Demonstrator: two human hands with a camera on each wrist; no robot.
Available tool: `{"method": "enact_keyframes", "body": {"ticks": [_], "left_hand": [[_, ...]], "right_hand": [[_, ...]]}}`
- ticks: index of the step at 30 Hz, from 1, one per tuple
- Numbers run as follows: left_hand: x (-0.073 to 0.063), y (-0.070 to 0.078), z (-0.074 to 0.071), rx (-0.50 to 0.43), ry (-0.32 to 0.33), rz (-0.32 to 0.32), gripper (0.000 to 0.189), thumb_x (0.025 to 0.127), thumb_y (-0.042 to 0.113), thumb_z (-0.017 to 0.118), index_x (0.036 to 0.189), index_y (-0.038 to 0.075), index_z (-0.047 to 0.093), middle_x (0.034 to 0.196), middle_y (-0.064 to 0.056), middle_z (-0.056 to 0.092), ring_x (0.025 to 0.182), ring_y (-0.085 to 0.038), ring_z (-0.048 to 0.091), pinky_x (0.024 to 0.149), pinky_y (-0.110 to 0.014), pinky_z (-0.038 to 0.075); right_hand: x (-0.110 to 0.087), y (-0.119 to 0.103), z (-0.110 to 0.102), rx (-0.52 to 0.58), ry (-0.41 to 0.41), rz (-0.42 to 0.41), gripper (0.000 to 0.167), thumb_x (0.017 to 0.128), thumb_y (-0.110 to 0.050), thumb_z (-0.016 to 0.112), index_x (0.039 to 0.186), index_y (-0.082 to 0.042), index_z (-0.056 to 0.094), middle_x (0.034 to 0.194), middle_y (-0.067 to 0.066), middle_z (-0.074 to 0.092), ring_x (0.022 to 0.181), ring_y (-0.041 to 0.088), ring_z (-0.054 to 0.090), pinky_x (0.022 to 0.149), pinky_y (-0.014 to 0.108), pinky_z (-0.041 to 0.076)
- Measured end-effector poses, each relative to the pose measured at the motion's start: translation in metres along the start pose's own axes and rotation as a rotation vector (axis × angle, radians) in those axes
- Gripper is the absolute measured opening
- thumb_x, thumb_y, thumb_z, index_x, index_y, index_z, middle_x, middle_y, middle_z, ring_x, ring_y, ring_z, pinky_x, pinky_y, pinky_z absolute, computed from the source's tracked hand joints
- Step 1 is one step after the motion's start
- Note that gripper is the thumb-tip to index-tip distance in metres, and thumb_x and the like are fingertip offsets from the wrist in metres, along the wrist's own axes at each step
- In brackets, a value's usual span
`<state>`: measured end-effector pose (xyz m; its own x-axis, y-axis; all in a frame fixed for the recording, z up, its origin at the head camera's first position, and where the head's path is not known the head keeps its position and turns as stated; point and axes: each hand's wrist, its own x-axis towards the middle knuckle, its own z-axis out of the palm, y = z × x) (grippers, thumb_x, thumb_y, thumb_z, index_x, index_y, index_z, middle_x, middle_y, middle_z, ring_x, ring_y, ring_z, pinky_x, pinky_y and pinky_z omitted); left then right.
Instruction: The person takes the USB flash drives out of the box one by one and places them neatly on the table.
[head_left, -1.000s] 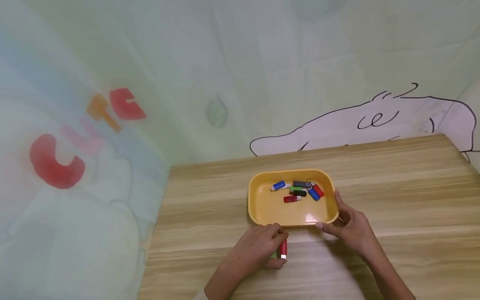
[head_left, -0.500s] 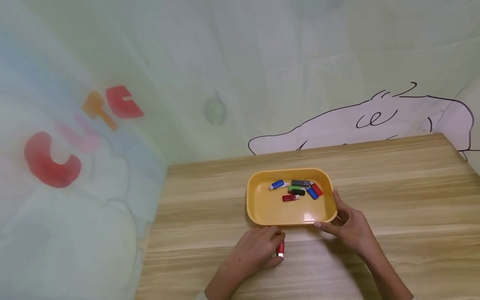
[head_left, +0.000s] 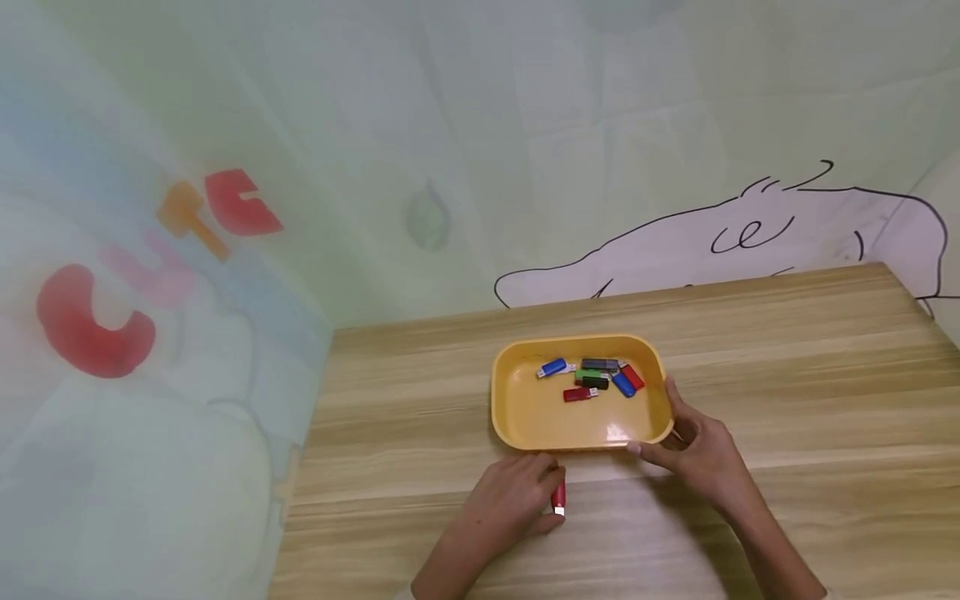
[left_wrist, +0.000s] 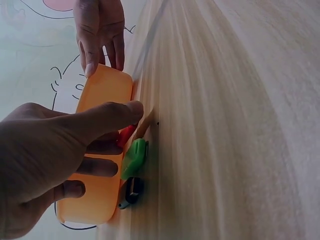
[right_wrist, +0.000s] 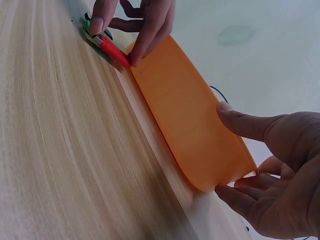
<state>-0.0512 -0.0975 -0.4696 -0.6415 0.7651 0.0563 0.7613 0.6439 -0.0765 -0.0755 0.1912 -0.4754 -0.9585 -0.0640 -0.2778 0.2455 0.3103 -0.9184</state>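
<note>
On the wood-grain bench [head_left: 405,417]: yellow tray [head_left: 551,427], its near corner gripped by the right hand [head_left: 705,458], thumb on the rim. Left hand [head_left: 510,500] pinches a red USB stick [right_wrist: 114,51] just outside the near wall. Seven loose sticks [head_left: 592,375] lie inside; I judge the work well along. Outside, apparently left over: the red one, a green stick [left_wrist: 135,159], a black stick [left_wrist: 132,191].
</note>
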Motion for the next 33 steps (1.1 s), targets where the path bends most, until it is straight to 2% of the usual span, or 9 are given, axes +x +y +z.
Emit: {"method": "enact_keyframes", "body": {"ticks": [6,15,22,27,33], "left_hand": [[0.0008,-0.0003,0.0001,-0.006,-0.04,-0.006,0.049,0.09,0.056,0.082,0.118,0.016,0.076,0.113,0.005,0.068,0.097,-0.008,0.067,0.085,-0.019,0.056],[-0.0001,-0.0003,0.0037,-0.042,-0.038,-0.01,0.049,0.088,0.056,0.083,0.115,0.016,0.076,0.112,0.005,0.069,0.099,-0.007,0.068,0.086,-0.02,0.057],[0.0006,-0.0018,0.0015,-0.072,-0.075,-0.021,0.048,0.088,0.057,0.082,0.115,0.017,0.076,0.113,0.006,0.07,0.101,-0.007,0.067,0.09,-0.02,0.056],[0.001,-0.0001,0.0026,-0.082,-0.049,-0.033,0.047,0.087,0.055,0.084,0.114,0.017,0.076,0.112,0.006,0.069,0.1,-0.007,0.067,0.09,-0.021,0.056],[0.0004,0.0011,0.0021,-0.075,-0.035,-0.041,0.046,0.084,0.056,0.086,0.109,0.018,0.076,0.109,0.007,0.069,0.097,-0.007,0.066,0.087,-0.021,0.055]], "right_hand": [[0.0006,-0.0004,-0.0002,0.022,-0.003,-0.017,0.113,0.085,-0.017,0.091,0.166,-0.003,0.013,0.172,0.023,0.021,0.153,0.043,0.038,0.104,0.031,0.049],[-0.001,-0.0016,0.0004,0.005,-0.002,-0.008,0.114,0.084,-0.019,0.092,0.167,-0.004,0.013,0.172,0.023,0.022,0.153,0.044,0.039,0.104,0.031,0.05],[-0.0007,-0.0029,-0.001,0.008,-0.002,-0.011,0.115,0.084,-0.02,0.092,0.166,-0.003,0.014,0.173,0.022,0.02,0.154,0.044,0.037,0.104,0.03,0.05],[-0.0009,-0.0031,-0.0024,-0.011,0.006,-0.017,0.115,0.085,-0.022,0.092,0.166,-0.003,0.014,0.172,0.022,0.021,0.153,0.044,0.038,0.104,0.029,0.049],[-0.0005,-0.0032,-0.0016,0.014,0.003,-0.013,0.114,0.085,-0.022,0.092,0.166,-0.002,0.014,0.173,0.021,0.018,0.154,0.044,0.035,0.104,0.029,0.049]]}}
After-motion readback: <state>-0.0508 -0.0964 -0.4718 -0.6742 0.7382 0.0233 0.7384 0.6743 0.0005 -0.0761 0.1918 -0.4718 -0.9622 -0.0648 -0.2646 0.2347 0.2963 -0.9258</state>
